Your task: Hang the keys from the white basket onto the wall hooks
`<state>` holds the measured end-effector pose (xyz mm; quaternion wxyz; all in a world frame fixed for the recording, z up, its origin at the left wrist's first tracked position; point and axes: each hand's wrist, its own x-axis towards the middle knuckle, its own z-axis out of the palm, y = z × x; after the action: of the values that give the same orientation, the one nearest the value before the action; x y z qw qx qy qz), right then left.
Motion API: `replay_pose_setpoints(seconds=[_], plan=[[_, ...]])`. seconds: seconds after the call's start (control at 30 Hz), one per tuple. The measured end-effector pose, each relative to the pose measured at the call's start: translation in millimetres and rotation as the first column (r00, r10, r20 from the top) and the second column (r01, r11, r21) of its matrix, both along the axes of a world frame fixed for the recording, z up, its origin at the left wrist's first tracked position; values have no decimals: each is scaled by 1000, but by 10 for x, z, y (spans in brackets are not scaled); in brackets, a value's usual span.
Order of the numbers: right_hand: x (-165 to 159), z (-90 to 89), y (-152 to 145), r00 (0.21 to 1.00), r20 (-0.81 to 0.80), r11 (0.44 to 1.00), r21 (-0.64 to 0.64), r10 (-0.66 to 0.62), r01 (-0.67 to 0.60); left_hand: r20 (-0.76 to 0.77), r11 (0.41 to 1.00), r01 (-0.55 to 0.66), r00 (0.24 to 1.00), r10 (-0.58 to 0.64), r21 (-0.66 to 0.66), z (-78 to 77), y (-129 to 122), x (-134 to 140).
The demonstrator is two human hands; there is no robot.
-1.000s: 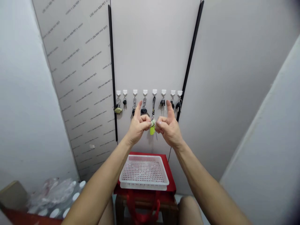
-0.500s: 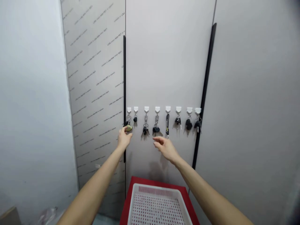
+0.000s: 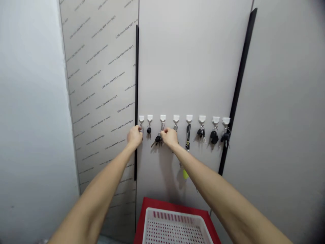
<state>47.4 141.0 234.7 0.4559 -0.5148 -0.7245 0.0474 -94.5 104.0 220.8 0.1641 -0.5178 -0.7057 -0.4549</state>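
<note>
Key bunches point(image 3: 214, 137) hang in a row from eight white hooks point(image 3: 202, 119) on a pale panel point(image 3: 193, 67), above a white perforated basket point(image 3: 172, 215) resting on a red surface point(image 3: 152, 203). At the far left of the row, the left hand point(image 3: 135, 137) reaches the leftmost bunch point(image 3: 142, 129); its fingers are curled and appear to pinch the metal ring just below the hook, hiding most of what hangs there. The right hand point(image 3: 170, 136) is at the third bunch point(image 3: 158, 139), thumb and forefinger pressed together on what looks like the join between clip and ring, while black-headed keys dangle beside the fingertips.

Handling these well probably means gripping metal near the top, so the loose keys swing little, and moving gently, since a hard tug might strain a hook. Both arms stretch forward from the lower corners and angle inward, hands turned toward each other. The right hand and forearm partly cover the fourth and fifth bunches, with a yellow-green tag point(image 3: 185, 174) peeking out.
</note>
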Motion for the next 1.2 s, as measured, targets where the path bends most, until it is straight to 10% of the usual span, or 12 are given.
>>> replay_pose_setpoints(seconds=[0.2,0.3,0.4,0.53,0.63,0.73,0.83,0.97,1.2], plan=[[38,304,-176,973,-42,964,157,226,-217,318,913,137,909,-270,384,481,-140,-91],[206,108,-350,887,113,893,-6,447,-450,411,842,335,757,-508,424,417,-355,37],[450,-464,-519,782,188,786,-340,595,-517,532,804,546,620,-576,234,-121,-574,292],[737,-1381,-655,710,186,636,-632,679,-443,684,739,672,514,-517,54,-1246,-744,707],[865,-1620,-658,709,201,623,-670,676,-404,737,594,797,467,-489,-110,-1704,-786,903],[886,-1246,-562,829,91,789,-378,552,-484,659,502,837,506,-557,-218,-1445,-697,876],[806,-603,-378,946,-145,956,-8,290,-294,511,787,616,667,-542,30,-751,-412,693],[639,-147,-80,981,-167,992,93,98,-83,502,971,132,838,-217,199,-82,27,490],[550,15,149,976,-215,999,19,45,-42,417,986,140,893,-166,91,155,207,402]])
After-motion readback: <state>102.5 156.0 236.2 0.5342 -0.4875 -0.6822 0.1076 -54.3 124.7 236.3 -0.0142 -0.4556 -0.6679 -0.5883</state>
